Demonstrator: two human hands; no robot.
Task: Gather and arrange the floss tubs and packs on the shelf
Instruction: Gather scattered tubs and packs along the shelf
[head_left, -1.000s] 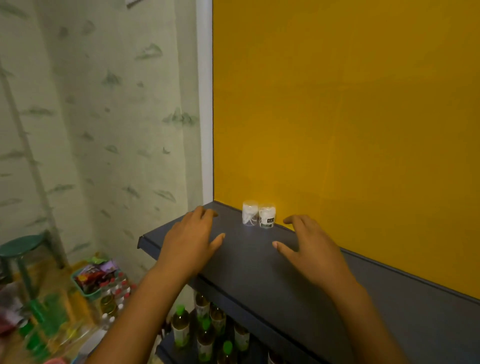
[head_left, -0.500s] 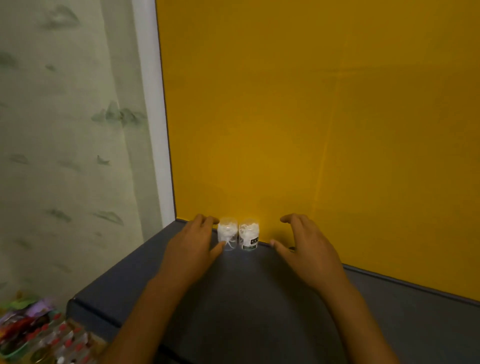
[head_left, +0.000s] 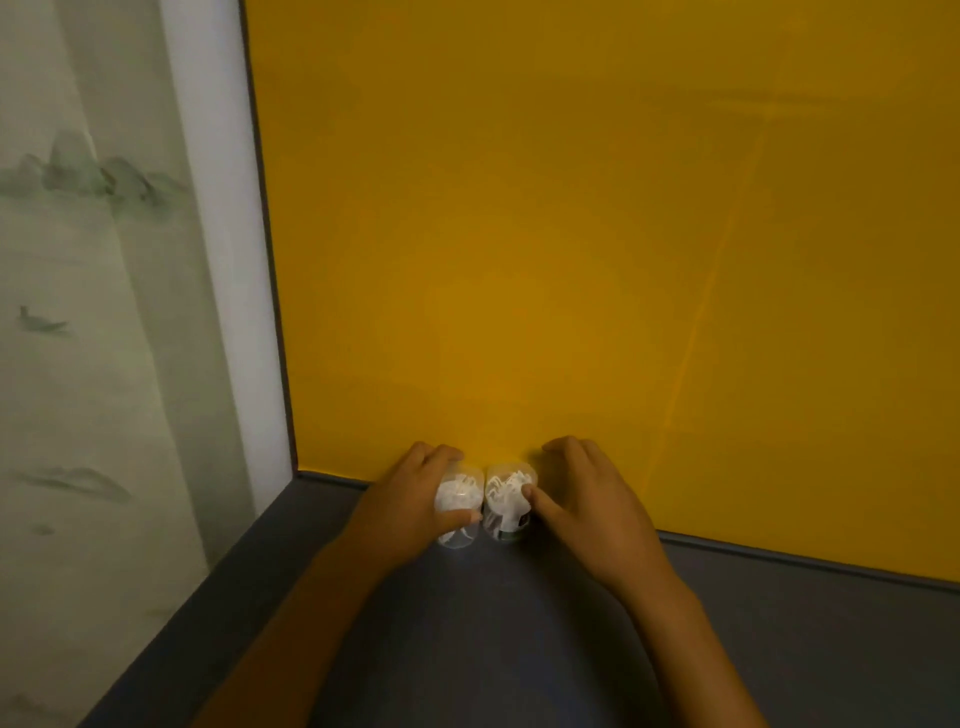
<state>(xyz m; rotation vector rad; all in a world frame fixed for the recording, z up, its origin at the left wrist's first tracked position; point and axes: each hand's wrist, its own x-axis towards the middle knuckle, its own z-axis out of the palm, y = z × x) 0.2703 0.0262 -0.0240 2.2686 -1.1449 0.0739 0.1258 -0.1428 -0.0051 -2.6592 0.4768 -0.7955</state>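
Two small clear floss tubs stand side by side on the dark grey shelf (head_left: 467, 649), close to the yellow back panel. My left hand (head_left: 410, 506) grips the left tub (head_left: 457, 499), fingers behind it and thumb across its front. My right hand (head_left: 587, 506) holds the right tub (head_left: 506, 501), thumb on its front and fingers curled behind. White floss picks show through both tubs. The right tub has a dark label near its base.
The yellow back panel (head_left: 571, 260) rises straight behind the tubs. A white post (head_left: 218, 260) and a pale patterned wall (head_left: 78, 364) close off the left side. The shelf runs on to the right.
Both hands closed in from either side and took hold of the two tubs. The view moved closer to the shelf's back corner.
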